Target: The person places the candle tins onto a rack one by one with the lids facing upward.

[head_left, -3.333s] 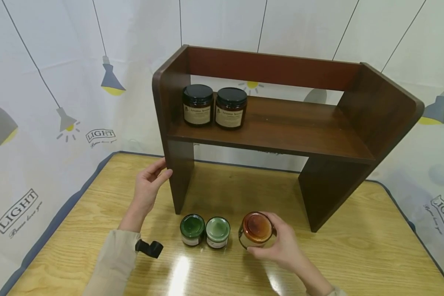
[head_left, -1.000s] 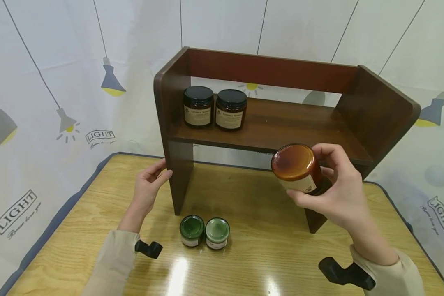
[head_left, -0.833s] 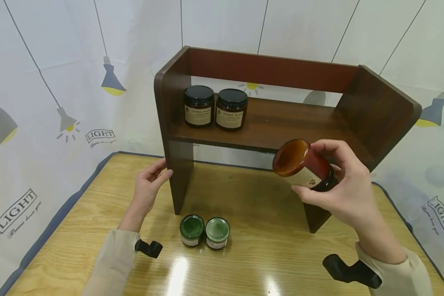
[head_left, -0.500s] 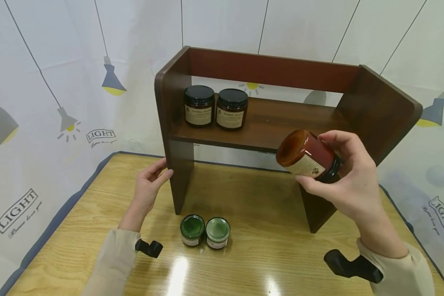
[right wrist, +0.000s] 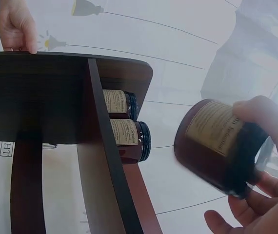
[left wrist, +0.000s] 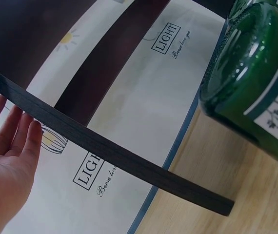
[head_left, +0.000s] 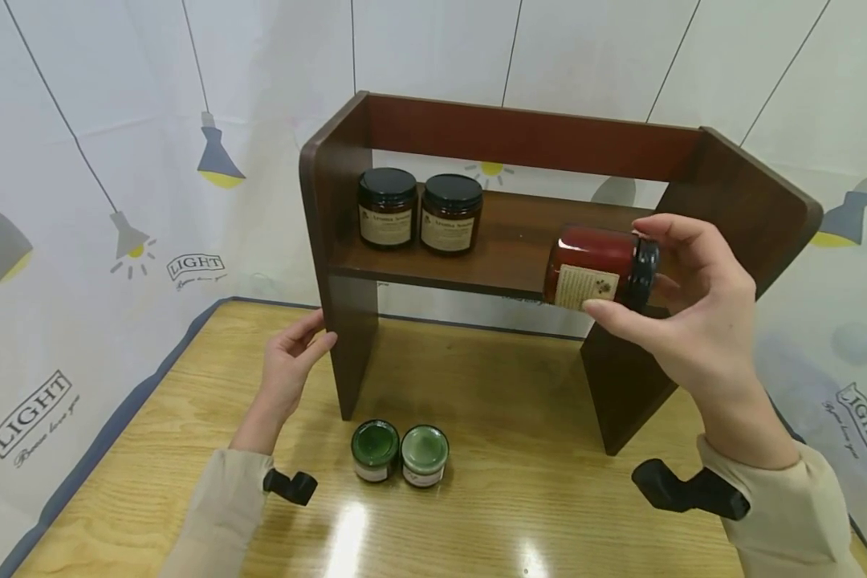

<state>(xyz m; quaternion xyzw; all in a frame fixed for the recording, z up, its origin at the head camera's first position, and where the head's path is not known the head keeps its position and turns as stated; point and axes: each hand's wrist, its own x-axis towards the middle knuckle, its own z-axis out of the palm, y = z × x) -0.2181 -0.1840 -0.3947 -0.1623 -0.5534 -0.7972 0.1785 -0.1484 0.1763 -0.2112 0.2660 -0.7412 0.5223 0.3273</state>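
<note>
My right hand [head_left: 708, 313] pinches an amber glass candle jar [head_left: 592, 261] near its black lid. The jar lies sideways in the air, base to the left, in front of the shelf board. Its cream label shows in the right wrist view, where the jar [right wrist: 209, 131] is apart from the shelf. My left hand [head_left: 292, 361] rests its fingertips and thumb against the left side panel [head_left: 347, 345] of the dark wooden shelf. In the left wrist view its fingers [left wrist: 24, 134] are relaxed beside the panel edge.
Two matching black-lidded jars, a left one [head_left: 388, 207] and a right one [head_left: 451, 213], stand upright on the shelf board [head_left: 542, 241]. A dark green jar [head_left: 375, 449] and a lighter green jar [head_left: 424, 456] stand bottom-up on the wooden table [head_left: 477, 530].
My right hand has lifted the amber jar from the table, carried it up and right, and tipped it from bottom-up onto its side. The left hand stays at the panel.
</note>
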